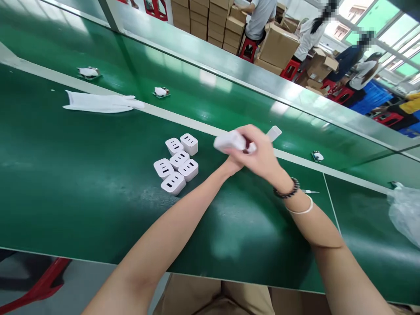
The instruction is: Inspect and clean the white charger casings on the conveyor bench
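My right hand [260, 151] is closed on a white charger housing [228, 141], blurred by motion, with something dark and white showing between the fingers. My left hand [233, 165] reaches in behind it; its fingers are hidden, so its grip cannot be made out. Just past the hands is another white casing piece [274, 132]; whether it touches a hand is unclear. Left of them, several white chargers [180, 160] with dark port slots stand clustered on the green work surface [98, 192].
A white glove [103, 102] lies at the far left. Small circuit boards with white parts, such as one circuit board [161, 92], sit along the belt. A pointed metal tool [310, 191] lies by my right wrist, a clear plastic bag [405, 214] farther right. People sit among cardboard boxes [278, 46] beyond.
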Available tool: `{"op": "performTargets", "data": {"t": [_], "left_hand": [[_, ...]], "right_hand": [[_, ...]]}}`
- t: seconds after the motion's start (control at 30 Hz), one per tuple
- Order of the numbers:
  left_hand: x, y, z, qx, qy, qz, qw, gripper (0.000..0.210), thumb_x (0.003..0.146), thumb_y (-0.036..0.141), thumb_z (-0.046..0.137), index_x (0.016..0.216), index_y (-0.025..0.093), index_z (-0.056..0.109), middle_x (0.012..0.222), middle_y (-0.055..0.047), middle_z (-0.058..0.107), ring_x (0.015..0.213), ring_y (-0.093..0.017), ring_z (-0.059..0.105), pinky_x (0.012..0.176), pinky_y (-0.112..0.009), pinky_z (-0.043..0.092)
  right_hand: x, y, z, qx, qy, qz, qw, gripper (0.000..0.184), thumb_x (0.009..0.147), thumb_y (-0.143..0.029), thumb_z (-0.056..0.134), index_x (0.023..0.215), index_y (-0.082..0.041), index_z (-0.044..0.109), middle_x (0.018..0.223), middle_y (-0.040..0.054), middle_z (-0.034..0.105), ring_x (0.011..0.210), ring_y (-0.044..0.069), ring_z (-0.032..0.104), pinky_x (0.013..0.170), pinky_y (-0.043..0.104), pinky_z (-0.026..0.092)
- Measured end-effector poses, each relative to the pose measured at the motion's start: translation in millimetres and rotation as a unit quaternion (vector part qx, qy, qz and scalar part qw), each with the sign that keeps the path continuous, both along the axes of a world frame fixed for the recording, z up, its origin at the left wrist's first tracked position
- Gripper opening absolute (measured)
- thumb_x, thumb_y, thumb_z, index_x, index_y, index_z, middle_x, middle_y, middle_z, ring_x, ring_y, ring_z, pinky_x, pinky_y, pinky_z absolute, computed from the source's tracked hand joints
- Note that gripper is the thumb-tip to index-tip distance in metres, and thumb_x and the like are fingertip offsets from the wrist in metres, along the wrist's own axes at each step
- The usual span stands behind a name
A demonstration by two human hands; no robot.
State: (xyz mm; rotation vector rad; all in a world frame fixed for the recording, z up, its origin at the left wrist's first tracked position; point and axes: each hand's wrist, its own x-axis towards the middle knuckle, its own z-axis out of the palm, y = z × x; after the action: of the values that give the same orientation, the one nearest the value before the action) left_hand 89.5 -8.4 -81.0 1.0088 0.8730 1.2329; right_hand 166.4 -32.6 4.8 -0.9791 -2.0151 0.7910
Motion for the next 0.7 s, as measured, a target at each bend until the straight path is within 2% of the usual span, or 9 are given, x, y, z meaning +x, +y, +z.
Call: {"op": "performTargets", "data": {"t": [0.03, 0.07, 0.17, 0.27, 0.33, 0.4, 0.5, 0.7], "left_hand": [[0.6, -0.6, 1.6, 0.000, -0.008, -0.009, 1.000, 0.036, 0.085, 0.024, 0.070, 0.119, 0.014, 0.067, 0.081, -0.003, 0.066, 0.080, -0.018, 0.068, 0.070, -0.025, 0.062], [1.3, -0.6, 2.8, 0.000, -0.017, -0.023, 1.000, 0.040, 0.081, 0.023, 0.073, 0.119, 0.012, 0.066, 0.084, -0.003, 0.068, 0.079, -0.017, 0.068, 0.070, -0.024, 0.061], [2.2, 1.0, 2.7, -0.003, -0.030, -0.068, 0.997, 0.046, 0.074, 0.021, 0.080, 0.114, 0.013, 0.061, 0.087, -0.005, 0.072, 0.068, -0.012, 0.065, 0.060, -0.019, 0.052], [0.4, 1.6, 0.9, -0.008, -0.030, -0.105, 0.994, 0.029, 0.081, 0.027, 0.071, 0.106, 0.013, 0.064, 0.078, -0.003, 0.069, 0.059, -0.009, 0.059, 0.050, -0.017, 0.041], [-1.1, -0.4, 1.7, 0.002, -0.006, -0.135, 0.991, 0.028, 0.083, 0.030, 0.069, 0.106, 0.014, 0.068, 0.075, -0.002, 0.066, 0.057, -0.009, 0.056, 0.048, -0.019, 0.037], [-1.7, -4.1, 4.6, 0.023, 0.035, -0.165, 0.985, 0.031, 0.083, 0.034, 0.069, 0.107, 0.015, 0.071, 0.073, -0.002, 0.063, 0.055, -0.008, 0.053, 0.046, -0.020, 0.034], [-0.4, -10.5, 10.0, 0.051, 0.073, -0.189, 0.978, 0.031, 0.083, 0.038, 0.071, 0.104, 0.015, 0.074, 0.071, -0.001, 0.061, 0.053, -0.008, 0.049, 0.046, -0.021, 0.034], [2.5, -14.9, 11.9, 0.071, 0.090, -0.188, 0.976, 0.034, 0.080, 0.038, 0.076, 0.107, 0.016, 0.075, 0.086, -0.004, 0.069, 0.057, -0.008, 0.051, 0.049, -0.022, 0.038]], "right_hand": [[20.2, -2.9, 2.2, 0.032, 0.030, -0.044, 0.998, 0.027, 0.077, -0.040, 0.080, 0.088, -0.028, 0.058, 0.091, 0.0028, 0.058, 0.088, 0.024, 0.057, 0.083, 0.045, 0.055], [41.3, -6.5, 0.1, 0.032, 0.071, -0.086, 0.993, 0.027, 0.079, -0.040, 0.078, 0.086, -0.027, 0.055, 0.085, 0.0015, 0.056, 0.079, 0.021, 0.056, 0.073, 0.040, 0.055], [101.5, -21.5, -26.1, -0.054, 0.206, -0.184, 0.960, 0.025, 0.082, -0.037, 0.070, 0.083, -0.025, 0.048, 0.075, -0.0017, 0.049, 0.061, 0.015, 0.048, 0.048, 0.028, 0.041], [137.3, -36.4, -59.3, -0.141, 0.291, -0.238, 0.916, 0.023, 0.080, -0.037, 0.065, 0.084, -0.024, 0.046, 0.073, -0.0030, 0.048, 0.052, 0.012, 0.043, 0.043, 0.025, 0.033], [142.7, -40.3, -72.8, -0.182, 0.322, -0.235, 0.899, 0.025, 0.080, -0.039, 0.064, 0.085, -0.024, 0.046, 0.071, -0.0036, 0.050, 0.049, 0.011, 0.044, 0.042, 0.025, 0.034], [137.6, -38.6, -77.5, -0.196, 0.337, -0.216, 0.895, 0.030, 0.079, -0.040, 0.067, 0.094, -0.025, 0.047, 0.070, -0.0051, 0.053, 0.048, 0.011, 0.047, 0.042, 0.024, 0.035], [125.6, -33.4, -76.0, -0.210, 0.321, -0.176, 0.906, 0.041, 0.080, -0.043, 0.072, 0.107, -0.028, 0.047, 0.071, -0.0068, 0.056, 0.051, 0.011, 0.053, 0.045, 0.023, 0.041], [123.9, -37.5, -77.6, -0.231, 0.272, -0.140, 0.924, 0.042, 0.085, -0.050, 0.074, 0.099, -0.025, 0.043, 0.066, -0.0071, 0.060, 0.054, 0.011, 0.059, 0.049, 0.023, 0.047]]}}
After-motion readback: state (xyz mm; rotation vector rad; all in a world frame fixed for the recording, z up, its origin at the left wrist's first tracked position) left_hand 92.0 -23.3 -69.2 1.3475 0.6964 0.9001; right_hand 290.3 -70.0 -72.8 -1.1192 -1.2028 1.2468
